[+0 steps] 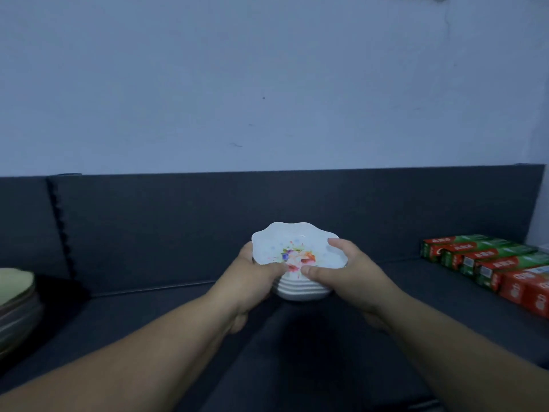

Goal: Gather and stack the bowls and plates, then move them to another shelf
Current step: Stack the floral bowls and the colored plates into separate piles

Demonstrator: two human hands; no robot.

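White bowls [298, 290] with scalloped rims sit nested in a stack at the middle of the view. The top bowl [297, 240] shows a blurred flower print in red, purple and green on its inside. The left hand [252, 278] grips the stack from the left, thumb hooked over the near rim of the top bowl. Its other fingers are hidden behind the stack. The right hand [352, 270] grips from the right, with its thumb on the near rim and its forefinger curled over the right rim. The two thumbs nearly meet. How many bowls are in the stack is hard to count, since only a few rims show between the hands. Whether the bottom bowl rests on the dark grey sofa [178, 227] or hangs just above the seat cannot be told.

At the left edge lies a stack of plates [16, 301], pale green on top and cut off by the frame. On the seat to the right lies a row of red and green boxes [499, 263], with print too blurred to read and the nearest one cut off. Behind the sofa stands a plain pale wall [267, 84].
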